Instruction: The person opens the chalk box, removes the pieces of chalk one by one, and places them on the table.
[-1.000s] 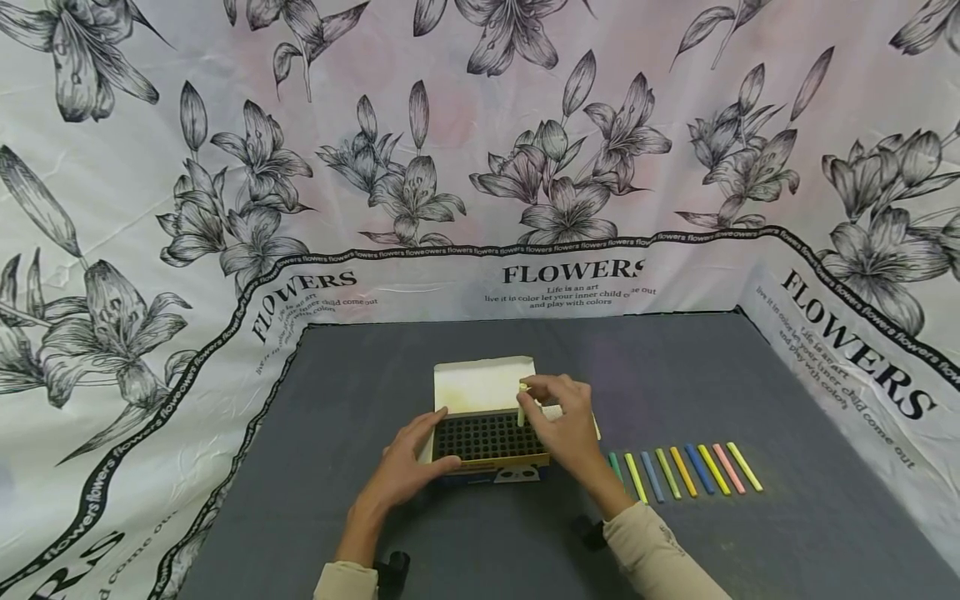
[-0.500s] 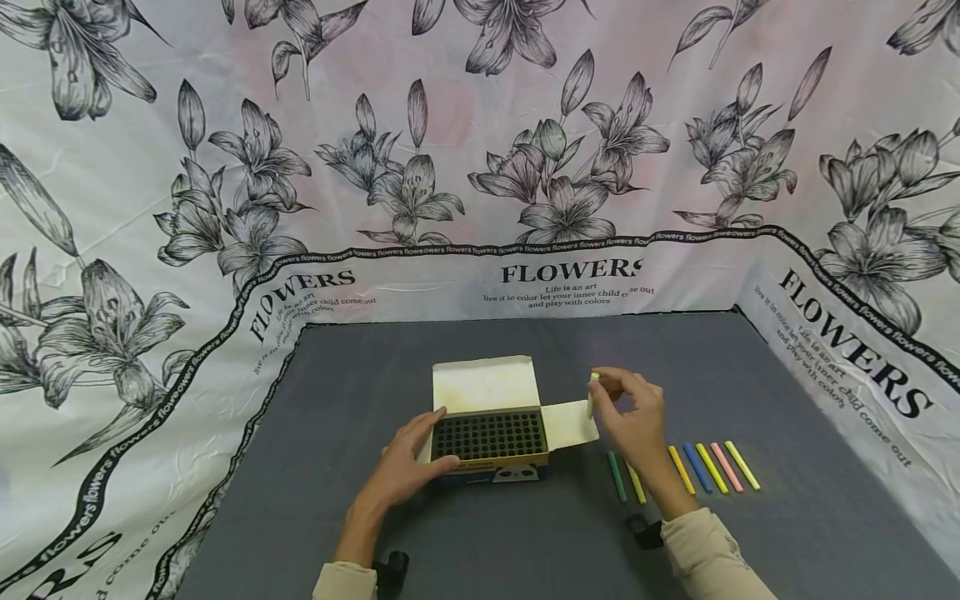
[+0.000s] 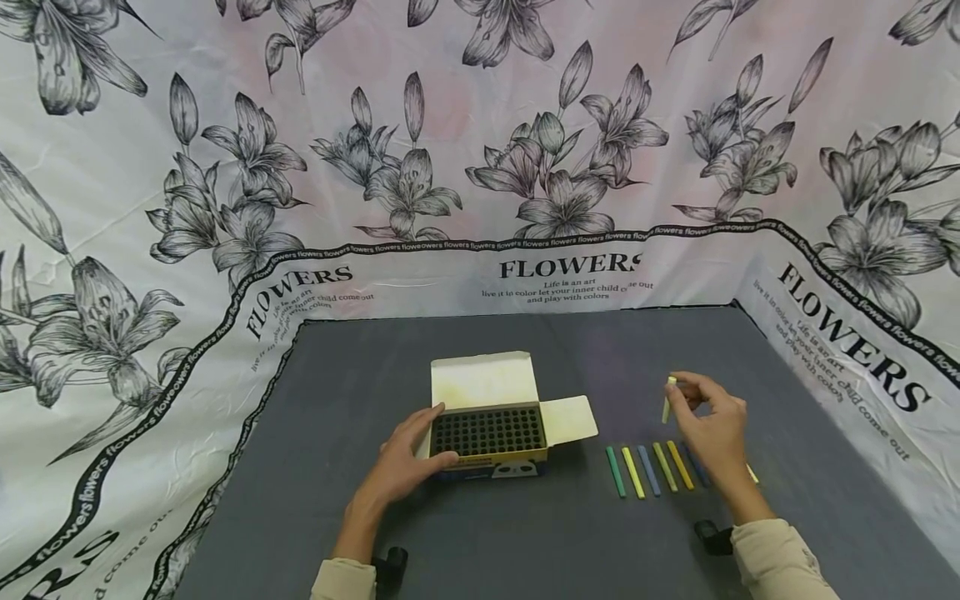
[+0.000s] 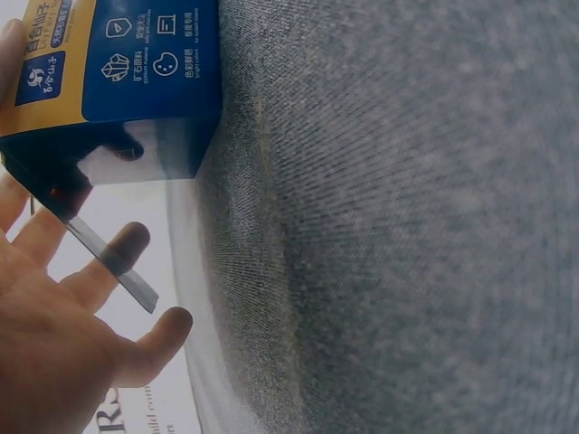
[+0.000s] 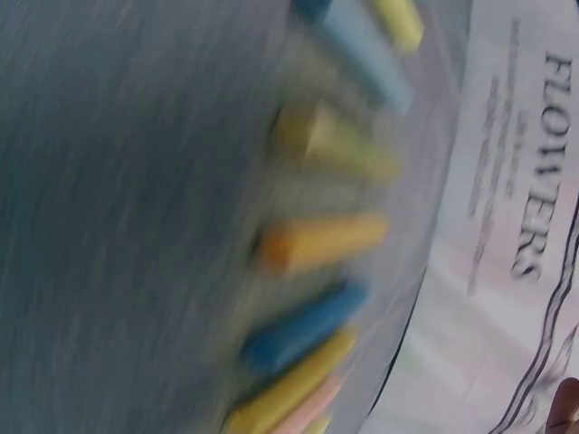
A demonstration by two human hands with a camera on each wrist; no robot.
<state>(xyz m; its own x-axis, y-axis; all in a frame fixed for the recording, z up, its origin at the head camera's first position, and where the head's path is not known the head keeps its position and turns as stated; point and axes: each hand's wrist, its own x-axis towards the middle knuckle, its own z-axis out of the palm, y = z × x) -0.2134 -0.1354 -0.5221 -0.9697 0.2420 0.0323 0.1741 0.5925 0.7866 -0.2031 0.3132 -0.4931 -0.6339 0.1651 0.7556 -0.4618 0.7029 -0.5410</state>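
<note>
My right hand [image 3: 708,425] pinches a pale yellow chalk stick [image 3: 667,400] between thumb and fingertips, upright above the table behind a row of chalks. The left hand [image 3: 405,458] holds the left side of an open chalk box [image 3: 487,461], thumb at the front and a finger at the back corner. A black insert [image 3: 489,429] full of round holes fills the box. In the left wrist view, the spread fingers [image 4: 63,325] lie by a thin side flap [image 4: 118,271] of the blue and yellow box [image 4: 145,63]. The held chalk is outside the right wrist view.
Green [image 3: 615,472], yellow [image 3: 633,473], blue [image 3: 648,471] and orange [image 3: 680,467] chalks lie among the row right of the box; the right forearm hides some. The raised lid [image 3: 483,379] and right flap [image 3: 570,418] stick out. A flowered cloth [image 3: 570,287] borders the table.
My right hand has carried the pale yellow chalk from over the box to the right, past the flap, to behind the chalk row. The left hand stays at the box.
</note>
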